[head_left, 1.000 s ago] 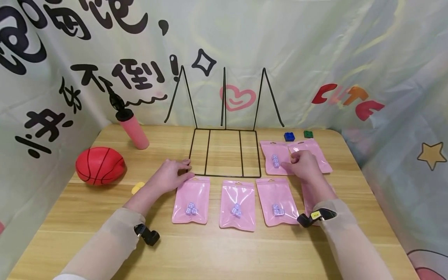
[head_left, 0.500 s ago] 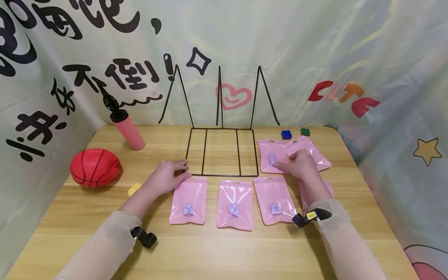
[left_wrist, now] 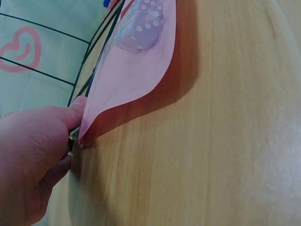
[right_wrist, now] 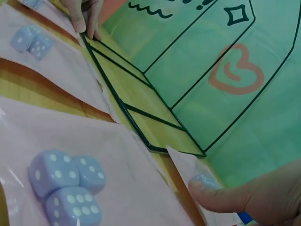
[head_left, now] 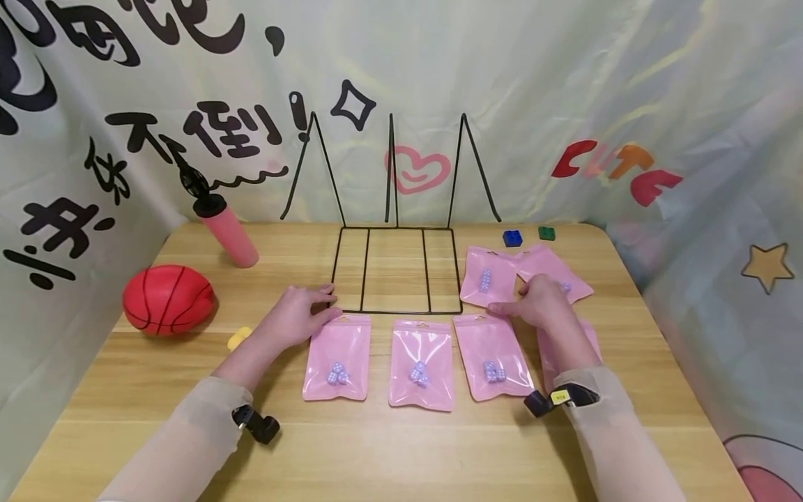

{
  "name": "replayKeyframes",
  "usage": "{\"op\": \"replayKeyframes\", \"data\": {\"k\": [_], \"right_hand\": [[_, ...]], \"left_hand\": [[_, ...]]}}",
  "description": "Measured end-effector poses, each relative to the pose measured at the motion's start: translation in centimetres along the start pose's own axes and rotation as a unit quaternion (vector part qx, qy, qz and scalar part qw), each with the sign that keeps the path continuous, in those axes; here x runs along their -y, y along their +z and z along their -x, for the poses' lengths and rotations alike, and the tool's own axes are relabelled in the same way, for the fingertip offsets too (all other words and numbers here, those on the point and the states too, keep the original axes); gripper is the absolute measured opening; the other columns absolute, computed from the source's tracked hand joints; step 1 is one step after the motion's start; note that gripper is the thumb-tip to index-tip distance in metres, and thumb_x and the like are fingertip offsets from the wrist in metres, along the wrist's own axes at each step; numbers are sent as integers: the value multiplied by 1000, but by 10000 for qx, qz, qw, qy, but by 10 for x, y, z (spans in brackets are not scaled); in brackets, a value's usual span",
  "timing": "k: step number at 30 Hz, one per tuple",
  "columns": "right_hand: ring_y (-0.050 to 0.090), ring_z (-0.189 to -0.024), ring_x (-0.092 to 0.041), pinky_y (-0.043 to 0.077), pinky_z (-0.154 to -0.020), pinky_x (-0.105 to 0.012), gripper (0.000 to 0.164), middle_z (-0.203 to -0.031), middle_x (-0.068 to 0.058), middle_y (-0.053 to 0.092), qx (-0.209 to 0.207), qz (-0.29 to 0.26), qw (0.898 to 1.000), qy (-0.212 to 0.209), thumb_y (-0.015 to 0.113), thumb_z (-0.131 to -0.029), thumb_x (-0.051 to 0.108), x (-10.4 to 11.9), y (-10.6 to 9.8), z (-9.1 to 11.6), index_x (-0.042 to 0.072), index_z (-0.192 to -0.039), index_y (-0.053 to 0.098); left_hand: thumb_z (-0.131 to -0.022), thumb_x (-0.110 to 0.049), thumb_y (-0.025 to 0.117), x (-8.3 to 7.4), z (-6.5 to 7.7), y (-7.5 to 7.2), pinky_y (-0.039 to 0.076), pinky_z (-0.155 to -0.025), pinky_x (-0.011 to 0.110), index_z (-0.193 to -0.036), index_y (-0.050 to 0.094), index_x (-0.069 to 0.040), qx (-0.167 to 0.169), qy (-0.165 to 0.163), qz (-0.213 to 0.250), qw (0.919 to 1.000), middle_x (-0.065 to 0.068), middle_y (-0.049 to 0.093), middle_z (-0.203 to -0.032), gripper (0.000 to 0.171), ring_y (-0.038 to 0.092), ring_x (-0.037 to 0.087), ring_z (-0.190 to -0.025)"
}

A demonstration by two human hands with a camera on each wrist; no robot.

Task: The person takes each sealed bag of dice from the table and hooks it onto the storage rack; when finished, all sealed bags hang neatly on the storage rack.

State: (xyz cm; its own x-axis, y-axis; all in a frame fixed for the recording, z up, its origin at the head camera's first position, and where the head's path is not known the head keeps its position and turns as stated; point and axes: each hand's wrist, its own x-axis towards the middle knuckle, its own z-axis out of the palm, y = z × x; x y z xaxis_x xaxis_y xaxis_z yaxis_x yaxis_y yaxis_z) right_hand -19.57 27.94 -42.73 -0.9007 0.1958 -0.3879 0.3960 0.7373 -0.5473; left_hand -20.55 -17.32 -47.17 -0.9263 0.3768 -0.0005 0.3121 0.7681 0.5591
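In the left wrist view my left hand (left_wrist: 40, 155) pinches the front left corner of a black wire rack (left_wrist: 80, 82). The rack (head_left: 396, 312) lies with its grid flat on the table and its pointed arms up. A pink zip bag of light purple dice (head_left: 337, 359) lies just below that hand. My right hand (head_left: 533, 303) is at the lower right corner of another dice bag (head_left: 483, 275), its thumb outstretched along the bag's bottom edge. In the right wrist view the thumb (right_wrist: 214, 195) lies over that bag; the other fingers are hidden, so I cannot tell whether they pinch it.
More dice bags (head_left: 422, 341) (head_left: 489, 348) lie in front of the rack, and others (head_left: 548, 265) (head_left: 548, 362) lie around the right hand. Blue (head_left: 512, 238) and green (head_left: 546, 233) bricks sit behind. Left are a red ball (head_left: 168, 300), a pink pump (head_left: 232, 237) and a yellow object (head_left: 238, 339).
My right hand's thumb has slid down and left to the bag's lower edge, and that bag has tilted slightly. My left hand stays at the rack's corner. The head view has shifted a little.
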Motion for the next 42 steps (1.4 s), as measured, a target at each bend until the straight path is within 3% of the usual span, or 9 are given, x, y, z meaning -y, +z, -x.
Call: {"op": "replayKeyframes", "data": {"k": [3, 9, 17, 23, 25, 30, 31, 35, 42], "right_hand": [[48, -91, -34, 39, -73, -39, 57, -92, -15, 41, 57, -215, 9997, -56, 95, -82, 32, 1, 2, -3, -4, -103, 56], [51, -100, -33, 46, -81, -38, 50, -108, -18, 52, 149, -867, 9961, -50, 89, -87, 12, -6, 2, -10, -10, -119, 57], [55, -91, -24, 50, -75, -29, 43, -99, -12, 59, 551, -1134, 9904, -573, 78, -96, 11, -12, -5, -10, -11, -129, 61], [57, -94, -26, 53, -79, -28, 32, -106, -14, 59, 594, -1256, 9862, -902, 70, -100, 8, -13, -6, -12, -10, -125, 62], [60, -95, -26, 55, -81, -29, 30, -110, -16, 60, 580, -1298, 9859, -881, 68, -101, 10, -14, -6, -13, -9, -124, 62], [62, -94, -28, 55, -83, -31, 26, -110, -18, 62, 383, -1256, 9870, -924, 64, -106, 12, -17, -6, -14, -7, -122, 64], [62, -93, -27, 55, -82, -30, 25, -108, -18, 63, 309, -1249, 9867, -991, 63, -106, 11, -18, -6, -14, -8, -121, 65], [66, -87, -25, 57, -75, -28, 23, -102, -19, 67, -19, -1340, 9832, -1236, 64, -105, 6, -20, -6, -12, -11, -120, 67], [67, -86, -25, 55, -66, -23, 20, -101, -18, 70, -571, -1388, 9796, -1334, 65, -104, 4, -26, -7, -9, -10, -118, 69]], "left_hand": [[-102, -33, 75, -1, 1, -2, 31, -121, 60, -130, 74, -2, 22, -27, -15, 10000, 14, 58, -149, 42, 54, 39, -138], [-102, -33, 75, -3, 2, -2, 30, -121, 61, -130, 74, -2, 45, 21, -6, 10000, 14, 57, -150, 42, 50, 40, -141], [-102, -31, 75, -4, 2, -2, 32, -119, 59, -131, 74, -1, 49, 19, -2, 10000, 14, 57, -150, 41, 49, 39, -142], [-102, -31, 75, -3, 2, -2, 37, -117, 57, -131, 74, -1, 32, 14, 24, 10000, 14, 57, -151, 41, 50, 38, -140], [-102, -31, 75, -3, 1, -1, 41, -117, 56, -131, 73, -1, 48, -17, 35, 10000, 14, 56, -151, 42, 56, 39, -136], [-102, -33, 75, -1, 2, 1, 32, -121, 59, -132, 73, -2, 25, -31, 49, 10000, 13, 56, -151, 43, 56, 39, -136], [-102, -33, 75, -1, 2, 1, 28, -122, 60, -131, 73, -2, 7, -19, 45, 10000, 13, 57, -151, 43, 49, 38, -141], [-102, -34, 74, 0, 1, 2, 21, -124, 62, -132, 73, -2, 8, -26, 51, 10000, 13, 57, -151, 43, 48, 37, -142], [-102, -35, 74, -1, 2, 1, 26, -123, 60, -133, 72, -3, 20, -45, 6, 10000, 11, 56, -152, 44, 53, 38, -139]]}}
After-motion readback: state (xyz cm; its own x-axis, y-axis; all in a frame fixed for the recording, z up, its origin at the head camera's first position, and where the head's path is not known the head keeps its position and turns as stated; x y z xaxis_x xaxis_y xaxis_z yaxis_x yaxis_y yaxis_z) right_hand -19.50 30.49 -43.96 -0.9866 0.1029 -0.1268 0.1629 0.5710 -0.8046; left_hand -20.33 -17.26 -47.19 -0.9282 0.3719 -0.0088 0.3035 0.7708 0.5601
